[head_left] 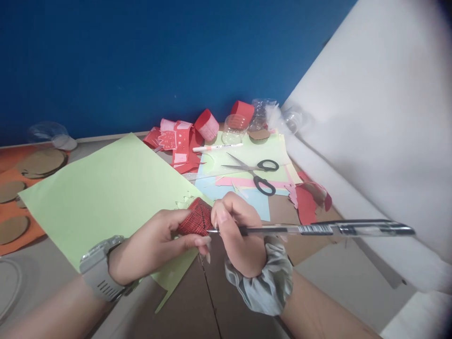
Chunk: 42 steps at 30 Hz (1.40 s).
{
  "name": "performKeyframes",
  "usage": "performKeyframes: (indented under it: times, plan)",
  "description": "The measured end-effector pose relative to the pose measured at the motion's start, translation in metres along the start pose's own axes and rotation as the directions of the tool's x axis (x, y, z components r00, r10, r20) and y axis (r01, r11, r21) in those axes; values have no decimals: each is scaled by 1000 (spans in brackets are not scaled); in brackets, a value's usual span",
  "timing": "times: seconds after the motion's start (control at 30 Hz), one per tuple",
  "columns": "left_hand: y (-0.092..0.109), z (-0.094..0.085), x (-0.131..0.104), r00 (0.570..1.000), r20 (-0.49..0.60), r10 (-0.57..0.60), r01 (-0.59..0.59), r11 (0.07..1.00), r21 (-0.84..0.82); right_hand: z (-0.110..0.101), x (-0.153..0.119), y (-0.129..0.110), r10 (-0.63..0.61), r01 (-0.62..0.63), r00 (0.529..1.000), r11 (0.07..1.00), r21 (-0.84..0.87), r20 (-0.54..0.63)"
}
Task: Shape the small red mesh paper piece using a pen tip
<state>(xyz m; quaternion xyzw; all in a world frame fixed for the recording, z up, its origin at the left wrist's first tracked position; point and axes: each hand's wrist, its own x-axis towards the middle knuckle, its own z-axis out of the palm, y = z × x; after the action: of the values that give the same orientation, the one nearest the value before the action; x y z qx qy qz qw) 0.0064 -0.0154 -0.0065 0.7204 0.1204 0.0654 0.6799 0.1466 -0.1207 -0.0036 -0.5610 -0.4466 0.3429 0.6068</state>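
My left hand (165, 240), with a grey watch on its wrist, grips a small red paper roll (196, 219) covered in black crosshatched lines. In my right hand (242, 230) is a black and clear pen (293, 230), its tip pointing left against or very close to the roll. A grey scrunchie circles the right wrist. Behind the hands lies a large light green paper sheet (116, 188). A small green cut-out with a jagged outline (185, 201) shows just beyond the roll.
Black-handled scissors (259, 168) lie spread on stacked coloured paper, with a white marker (217, 147) behind. Red paper pieces (181, 146) and clear plastic cups (235, 129) stand near the blue wall. Cardboard discs (42, 162) rest on orange paper at left.
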Motion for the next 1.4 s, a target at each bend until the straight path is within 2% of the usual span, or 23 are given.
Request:
performKeyframes:
  times: [0.17, 0.37, 0.67, 1.4]
  plan:
    - [1, 1, 1, 999, 33, 21, -20, 1000, -18, 0, 2, -1, 51, -51, 999, 997, -58, -14]
    - [-2, 2, 0, 999, 39, 36, -33, 998, -55, -1, 3, 1, 40, -41, 999, 999, -32, -14]
    - [1, 0, -1, 999, 47, -4, 3, 1000, 11, -3, 4, 3, 2, 1, 1000, 996, -85, 31]
    - [-1, 1, -1, 999, 50, 19, -17, 999, -28, -2, 5, 2, 3, 1, 999, 994, -109, 37]
